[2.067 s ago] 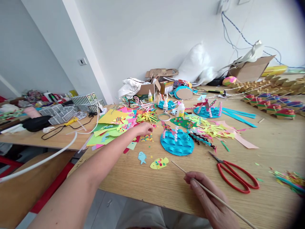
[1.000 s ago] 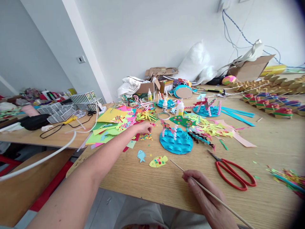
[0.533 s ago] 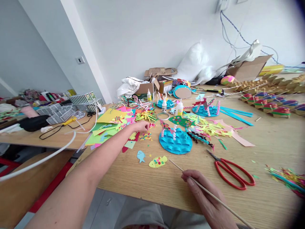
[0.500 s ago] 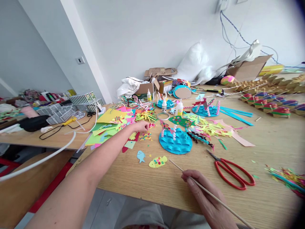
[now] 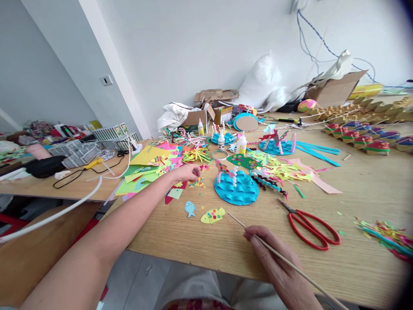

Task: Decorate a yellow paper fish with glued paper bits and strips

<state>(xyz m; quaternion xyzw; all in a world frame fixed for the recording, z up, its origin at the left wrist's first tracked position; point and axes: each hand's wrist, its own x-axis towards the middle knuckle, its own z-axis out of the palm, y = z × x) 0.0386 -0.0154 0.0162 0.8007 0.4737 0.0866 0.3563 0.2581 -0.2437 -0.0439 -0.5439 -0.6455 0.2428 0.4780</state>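
My right hand point(image 5: 274, 258) pinches a thin wooden stick point(image 5: 300, 272), its tip close to a yellow paper fish point(image 5: 213, 215) with coloured dots. A small blue paper fish point(image 5: 190, 209) lies left of that one. Stretched across the table, my left hand point(image 5: 189, 173) is over small coloured paper dots point(image 5: 197, 183), fingers curled together; whatever they pinch is too small to make out. Right of it stands a round blue base of looped paper point(image 5: 237, 191), with a pink spotted fish point(image 5: 222, 168) and twisted pipe cleaners on it.
Red-handled scissors point(image 5: 314, 228) lie right of my right hand. Coloured paper sheets point(image 5: 138, 170) spread at the left. Glue bottles point(image 5: 241, 144), a green paper fish point(image 5: 242, 160) and yellow-green scraps point(image 5: 284, 168) sit farther back. Painted egg-carton pieces point(image 5: 358, 137) are at the right.
My left hand stays over the dots, its fingers curled in a little more. The right hand keeps the stick almost still. The whole view has shifted slightly.
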